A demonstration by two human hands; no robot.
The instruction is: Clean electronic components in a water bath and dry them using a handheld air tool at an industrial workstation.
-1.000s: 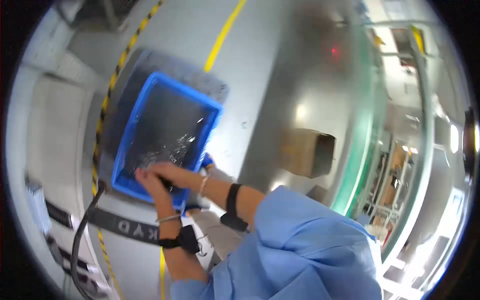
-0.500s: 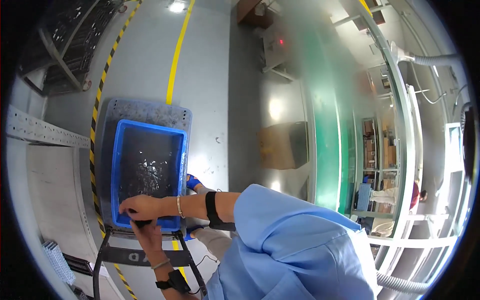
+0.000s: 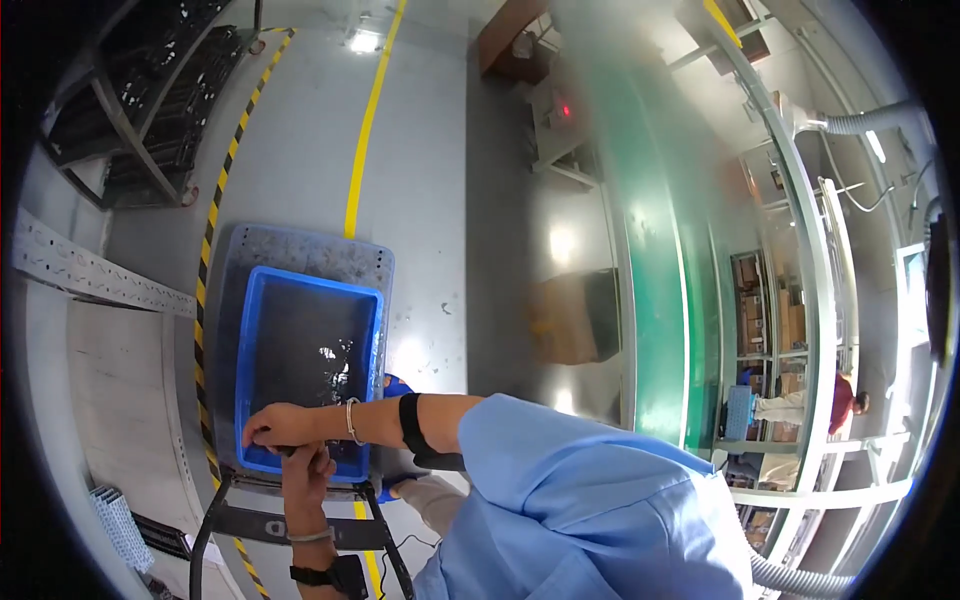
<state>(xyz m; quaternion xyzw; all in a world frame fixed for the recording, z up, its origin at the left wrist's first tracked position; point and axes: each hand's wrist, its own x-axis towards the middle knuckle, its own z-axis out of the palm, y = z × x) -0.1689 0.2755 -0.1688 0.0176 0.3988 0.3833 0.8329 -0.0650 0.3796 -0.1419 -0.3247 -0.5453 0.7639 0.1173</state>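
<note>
Head view. Both your hands meet over the near-left corner of a blue bin, 1 close against the other. Your right hand (image 3: 280, 425) comes in from the right, palm turned down, fingers bent. Your left hand (image 3: 306, 476) rises from below, just under it, fingers curled. Between the 2, a small dark item (image 3: 288, 450) shows, mostly covered by your fingers; shape unclear. Whether either hand pinches it or merely touches it, you cannot tell from this view.

The blue bin (image 3: 315, 281) rests on the flat deck of a grey-blue cart (image 3: 308, 248), beside you. Bin interior dark, with a patch of shiny bits (image 3: 336, 365) toward its right side; single pieces too small to make out. Cart's black handle (image 3: 290, 524) crosses behind your left wrist.

On you: blue shirt (image 3: 590, 490), a bracelet at each wrist, a black strap (image 3: 412, 424) on your right forearm, a black band (image 3: 335, 576) on your left.

Around: plain yellow line (image 3: 365, 140) and black-yellow striped tape (image 3: 222, 165) on the floor. Brown carton (image 3: 568, 317) well to the right, green surface (image 3: 655, 300) beyond it, blurred. Far right, 1 person in a red top (image 3: 843, 402).
</note>
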